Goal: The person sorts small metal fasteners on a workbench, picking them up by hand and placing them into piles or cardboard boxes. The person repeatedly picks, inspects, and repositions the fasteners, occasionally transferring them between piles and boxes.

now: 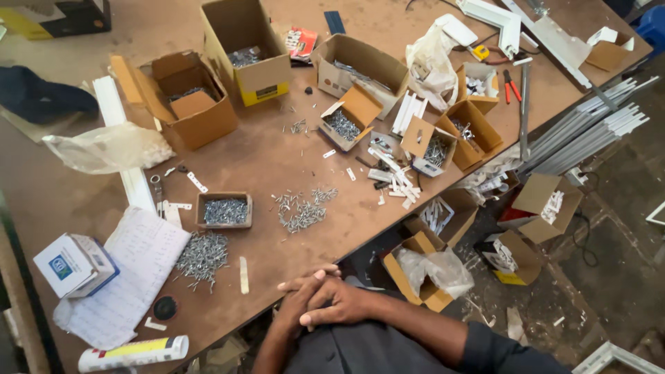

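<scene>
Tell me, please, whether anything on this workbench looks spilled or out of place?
Yes: loose screws lie scattered on the table beside their small box, and another heap spills by the paper sheet.

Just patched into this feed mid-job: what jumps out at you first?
The brown worktable is crowded with open cardboard boxes of small metal fasteners, and loose screws lie heaped near its middle. At the near edge, the right hand rests over the left hand, clasped and holding nothing. More boxes sit on the littered floor at right.
</scene>
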Demonstrator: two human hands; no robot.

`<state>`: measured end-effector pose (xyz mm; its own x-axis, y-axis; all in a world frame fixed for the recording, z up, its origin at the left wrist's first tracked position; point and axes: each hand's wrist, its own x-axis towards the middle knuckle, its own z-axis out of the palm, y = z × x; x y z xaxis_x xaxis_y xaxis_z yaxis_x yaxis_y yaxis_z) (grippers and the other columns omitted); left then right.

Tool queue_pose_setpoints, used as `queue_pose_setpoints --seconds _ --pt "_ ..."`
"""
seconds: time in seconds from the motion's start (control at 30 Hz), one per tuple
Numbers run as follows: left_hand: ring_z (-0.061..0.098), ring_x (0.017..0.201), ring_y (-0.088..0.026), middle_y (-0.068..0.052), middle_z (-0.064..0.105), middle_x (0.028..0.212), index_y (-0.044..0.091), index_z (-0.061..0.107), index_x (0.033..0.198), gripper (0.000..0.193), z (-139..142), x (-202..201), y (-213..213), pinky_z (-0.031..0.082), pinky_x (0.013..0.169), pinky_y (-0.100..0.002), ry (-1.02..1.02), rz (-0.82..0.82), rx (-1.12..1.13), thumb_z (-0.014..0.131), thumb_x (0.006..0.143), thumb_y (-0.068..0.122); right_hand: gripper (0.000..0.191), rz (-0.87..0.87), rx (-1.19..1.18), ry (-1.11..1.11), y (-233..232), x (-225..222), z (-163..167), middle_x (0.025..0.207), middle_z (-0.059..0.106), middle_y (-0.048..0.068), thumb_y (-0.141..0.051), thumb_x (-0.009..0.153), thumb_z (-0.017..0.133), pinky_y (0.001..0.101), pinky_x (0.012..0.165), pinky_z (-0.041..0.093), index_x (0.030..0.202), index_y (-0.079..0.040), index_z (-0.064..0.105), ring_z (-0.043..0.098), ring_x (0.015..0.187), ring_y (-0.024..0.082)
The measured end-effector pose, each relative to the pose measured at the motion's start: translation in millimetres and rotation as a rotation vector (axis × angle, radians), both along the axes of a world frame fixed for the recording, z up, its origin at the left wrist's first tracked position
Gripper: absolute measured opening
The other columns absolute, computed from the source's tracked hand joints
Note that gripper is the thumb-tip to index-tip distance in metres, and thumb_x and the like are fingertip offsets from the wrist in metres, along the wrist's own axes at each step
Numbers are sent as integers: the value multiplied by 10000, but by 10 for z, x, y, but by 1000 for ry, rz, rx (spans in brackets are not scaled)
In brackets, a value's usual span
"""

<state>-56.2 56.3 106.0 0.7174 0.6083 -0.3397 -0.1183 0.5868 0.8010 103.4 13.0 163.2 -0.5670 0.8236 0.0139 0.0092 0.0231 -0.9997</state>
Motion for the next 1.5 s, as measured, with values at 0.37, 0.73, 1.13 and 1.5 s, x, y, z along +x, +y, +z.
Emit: queue_pose_setpoints --seconds 0.37,0.73,1.13,1.5 --pt "665 862 -315 -208 688 941 14 713 995 449 -327 421 224 516 779 -437 421 142 230 501 1049 406 280 134 195 -252 504 583 -70 1466 643 185 -333 964 723 410 1064 456 968 -60 782 599 1204 283" --pt "677 809 -311 -140 724 887 47 735 933 325 -1825 -317 -1044 519 744 -435 1424 462 1000 496 1124 156 212 -166 -343 -596 861 1902 -1217 920 718 90 -212 940 738 340 685 567 1075 -49 735 693 772 197" --pt "701 919 -364 -126 764 990 167 776 898 336 -1883 -158 -3374 530 817 -482 1670 215 -6 500 1033 303 194 -211 535 -747 2074 2097 -1831 974 668 158 -147 862 770 456 803 531 1028 -62 714 658 910 367" --pt "706 1072 -330 -147 749 1111 120 761 1091 307 -1937 77 -2972 530 934 -406 1350 696 6 575 1013 351 130 -96 471 -880 2234 1990 -1942 869 683 181 -178 823 771 501 776 536 862 -61 731 679 840 393"
